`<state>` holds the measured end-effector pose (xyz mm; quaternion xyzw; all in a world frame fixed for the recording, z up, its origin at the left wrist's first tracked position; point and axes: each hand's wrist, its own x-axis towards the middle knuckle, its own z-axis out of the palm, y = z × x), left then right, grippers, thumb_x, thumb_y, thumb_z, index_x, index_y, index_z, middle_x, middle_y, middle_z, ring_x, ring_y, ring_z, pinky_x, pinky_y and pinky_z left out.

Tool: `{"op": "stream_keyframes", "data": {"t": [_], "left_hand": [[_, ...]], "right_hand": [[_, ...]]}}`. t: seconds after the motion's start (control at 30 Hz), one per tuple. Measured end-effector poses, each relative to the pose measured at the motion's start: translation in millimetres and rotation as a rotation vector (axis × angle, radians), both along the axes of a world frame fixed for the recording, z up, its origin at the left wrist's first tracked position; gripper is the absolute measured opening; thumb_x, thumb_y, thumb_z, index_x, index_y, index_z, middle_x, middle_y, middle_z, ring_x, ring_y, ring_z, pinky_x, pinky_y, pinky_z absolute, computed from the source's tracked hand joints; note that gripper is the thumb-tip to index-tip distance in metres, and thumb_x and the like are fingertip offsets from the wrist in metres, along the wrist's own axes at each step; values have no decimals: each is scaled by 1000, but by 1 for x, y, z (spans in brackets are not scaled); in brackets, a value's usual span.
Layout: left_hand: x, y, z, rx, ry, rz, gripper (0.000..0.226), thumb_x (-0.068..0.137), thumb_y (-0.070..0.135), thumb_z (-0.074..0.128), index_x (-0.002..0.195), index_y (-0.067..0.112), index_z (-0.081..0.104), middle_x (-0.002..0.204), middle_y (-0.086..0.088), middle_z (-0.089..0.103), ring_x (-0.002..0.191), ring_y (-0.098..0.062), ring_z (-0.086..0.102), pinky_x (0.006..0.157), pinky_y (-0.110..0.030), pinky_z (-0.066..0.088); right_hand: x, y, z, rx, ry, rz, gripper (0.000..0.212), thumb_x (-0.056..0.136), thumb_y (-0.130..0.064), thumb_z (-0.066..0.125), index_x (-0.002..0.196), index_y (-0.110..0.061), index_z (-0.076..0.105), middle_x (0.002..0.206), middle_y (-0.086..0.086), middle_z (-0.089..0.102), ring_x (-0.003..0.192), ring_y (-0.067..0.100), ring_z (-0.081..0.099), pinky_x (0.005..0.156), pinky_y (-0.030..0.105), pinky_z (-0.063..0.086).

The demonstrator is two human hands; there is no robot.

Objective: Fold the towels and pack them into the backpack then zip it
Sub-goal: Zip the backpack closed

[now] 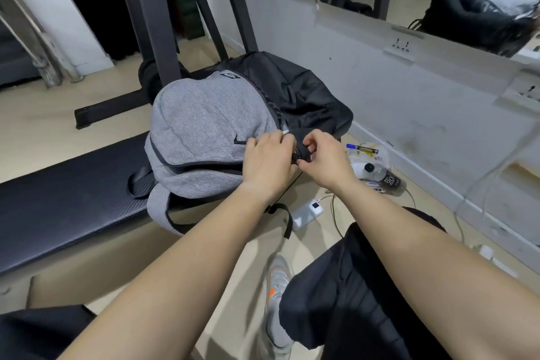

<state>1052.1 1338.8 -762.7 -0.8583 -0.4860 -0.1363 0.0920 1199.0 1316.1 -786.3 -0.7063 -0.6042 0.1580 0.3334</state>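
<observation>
Hands at the zip of the backpack

Left hand (pixel 267 161) and right hand (pixel 327 159) sit close together, almost touching, on the near corner of the backpack (pixel 204 126). The left hand lies on the grey front with its fingers curled down, holding the cloth right beside the zip (pixel 297 157). The right hand pinches the black cloth on the other side of the zip between thumb and bent fingers. Just past the left fingertips a small white bit (pixel 285 132) peeks out of the bag (too small to tell what it is).

The backpack is under both hands and spreads away from them, grey on the left hand's side and black on the right hand's side. It lies flat on a black bench (pixel 73 199), which runs off to the left of the left hand. Its straps hang over the bench edge below the wrists.

On the floor just to the right of the right hand lie a bottle (pixel 385 180) and some small things. Below the right wrist is a white box (pixel 307 213) with a cord. Under the arms a grey shoe (pixel 277 283) stands on the floor. Far beyond the hands, past the backpack, a dark metal frame (pixel 157 32) stands up.
</observation>
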Motion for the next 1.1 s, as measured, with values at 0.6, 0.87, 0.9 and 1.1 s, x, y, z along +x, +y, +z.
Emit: {"op": "stream_keyframes", "data": {"t": [0.6, 0.87, 0.9, 1.1], "left_hand": [[7, 13, 1, -60, -47, -152, 17, 91, 40, 58, 101, 26, 54, 98, 2, 65, 90, -29, 64, 66, -39, 48], [7, 17, 1, -29, -62, -206, 16, 89, 41, 62, 97, 27, 63, 96, 6, 60, 96, -22, 55, 67, -36, 45], [6, 16, 1, -32, -68, -204, 16, 89, 41, 62, 97, 27, 63, 96, 6, 60, 96, -23, 55, 68, -37, 47], [9, 17, 0, -79, -90, -205, 15, 91, 37, 62, 102, 26, 62, 102, 6, 61, 98, -24, 54, 81, -41, 47]], "right_hand": [[38, 7, 12, -114, 153, 145, 20, 78, -11, 83, 87, -25, 72, 81, -4, 68, 66, 5, 59, 68, 18, 49], [42, 9, 14, -125, 155, 131, 14, 77, -19, 84, 85, -24, 74, 78, -5, 71, 61, 2, 57, 65, 18, 45], [43, 9, 15, -127, 140, 134, 14, 77, -20, 84, 86, -24, 73, 77, -6, 71, 61, 1, 58, 64, 17, 45], [43, 7, 19, -129, 100, 150, 14, 80, -23, 82, 87, -23, 70, 72, -9, 69, 58, -3, 55, 58, 9, 40]]}}
